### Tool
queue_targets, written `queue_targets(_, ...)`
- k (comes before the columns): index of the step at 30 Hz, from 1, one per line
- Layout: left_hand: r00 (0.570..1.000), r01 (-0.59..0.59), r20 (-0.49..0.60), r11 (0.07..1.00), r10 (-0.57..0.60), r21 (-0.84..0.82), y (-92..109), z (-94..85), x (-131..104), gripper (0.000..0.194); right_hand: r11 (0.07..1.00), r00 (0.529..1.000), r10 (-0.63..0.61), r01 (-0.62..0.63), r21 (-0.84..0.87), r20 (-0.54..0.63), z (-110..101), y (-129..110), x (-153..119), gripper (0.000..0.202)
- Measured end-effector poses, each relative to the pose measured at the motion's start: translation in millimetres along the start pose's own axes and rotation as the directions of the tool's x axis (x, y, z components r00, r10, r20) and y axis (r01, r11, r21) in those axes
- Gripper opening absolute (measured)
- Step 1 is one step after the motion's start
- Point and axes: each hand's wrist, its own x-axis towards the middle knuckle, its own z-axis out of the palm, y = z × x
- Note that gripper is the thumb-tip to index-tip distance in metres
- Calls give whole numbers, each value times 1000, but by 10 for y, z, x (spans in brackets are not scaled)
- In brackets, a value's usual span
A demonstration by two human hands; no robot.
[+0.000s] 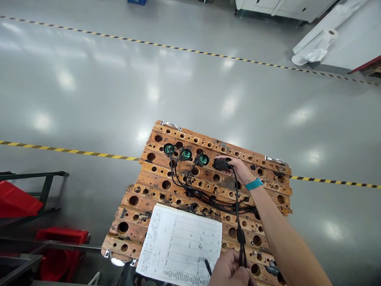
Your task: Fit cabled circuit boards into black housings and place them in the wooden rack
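Observation:
A black cylindrical housing (221,163) lies tilted on its side above the perforated wooden board (154,184), with my right hand (239,169) closed round its far end. From its open end a black cable (237,198) runs down through a thicker joint. My left hand (230,270) pinches the cables below that joint, and a black pen (207,267) shows beside it. Three round black parts with green insides, the left one (168,149), the middle one (186,154) and the right one (203,160), sit in a row on the board, wired to bundled black cables (217,202).
A printed form (181,246) lies on the board's near part. Red bins (61,254) and a dark metal frame (44,190) stand at the left. Yellow-black tape (89,153) crosses the floor. White cabinets (276,8) and wrapped rolls (315,47) are at the far right.

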Motion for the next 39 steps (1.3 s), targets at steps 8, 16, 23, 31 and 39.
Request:
queue_targets(8, 999, -25, -21, 992, 28, 128, -100, -108, 138, 24, 892, 984, -134, 170, -418, 113, -1, -54, 93, 43)
queue_targets(16, 991, -83, -84, 973, 103, 216, -106, -103, 176, 30, 937, 977, -50, -26, -349, -207, -23, -73, -443, 69)
queue_targets(23, 971, -217, -128, 969, 202, -121, -238, 62, 431, 60, 831, 965, 248, -170, -530, 79, 112, 69, -1754, 67)
queue_targets(31, 969, -244, -62, 966, 239, -89, -123, 205, 504, 48, 728, 970, 162, 6, -686, 180, 219, 214, -2004, 37)
queue_targets(39, 679, -322, -251, 586, 690, 744, 201, -299, 263, 28, 270, 934, -351, 36, -962, -64, 127, 679, -1844, 44)
